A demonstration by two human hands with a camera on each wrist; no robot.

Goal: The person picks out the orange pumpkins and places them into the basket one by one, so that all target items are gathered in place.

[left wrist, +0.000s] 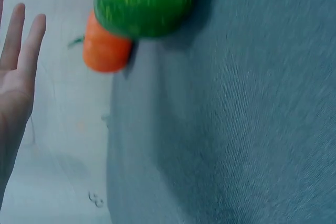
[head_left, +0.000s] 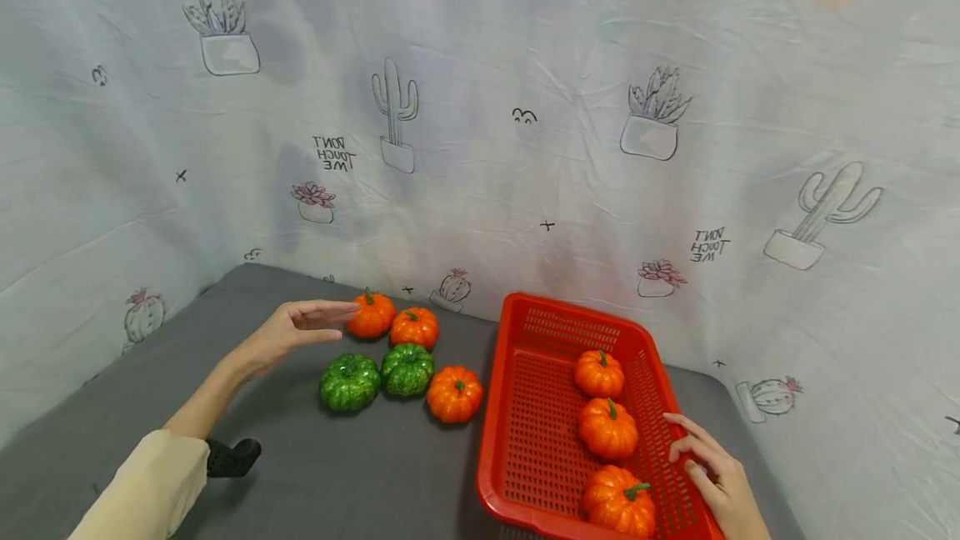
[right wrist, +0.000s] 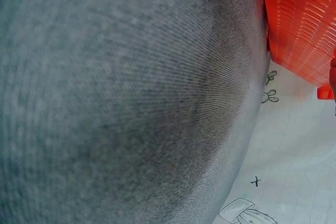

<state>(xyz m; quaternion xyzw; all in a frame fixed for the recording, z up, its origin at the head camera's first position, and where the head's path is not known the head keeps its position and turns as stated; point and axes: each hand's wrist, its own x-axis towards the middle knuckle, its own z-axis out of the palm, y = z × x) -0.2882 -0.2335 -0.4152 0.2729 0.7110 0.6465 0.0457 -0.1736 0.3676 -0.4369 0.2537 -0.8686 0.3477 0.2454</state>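
My left hand [head_left: 288, 336] hovers at the back left, fingers extended and thumb apart, holding nothing. Its fingertips overlap the edge of an orange pumpkin [head_left: 372, 317] in the head view. Beside that one sits a second orange pumpkin [head_left: 415, 329]. Two green pumpkins [head_left: 349, 382] stand in front of them, and a third orange pumpkin [head_left: 454, 396] lies near the basket. The left wrist view shows a green pumpkin [left wrist: 147, 3] close by. On the right, my right hand [head_left: 716, 477] holds the right rim of a red plastic basket [head_left: 491, 448], fingers bent over the edge.
Three orange pumpkins [head_left: 609, 429] sit in a row along the basket's right side. A grey cloth [head_left: 360, 482] covers the table. Behind it hangs a pale curtain [head_left: 480, 173] printed with cacti. A black strap [head_left: 228, 458] shows at the left wrist.
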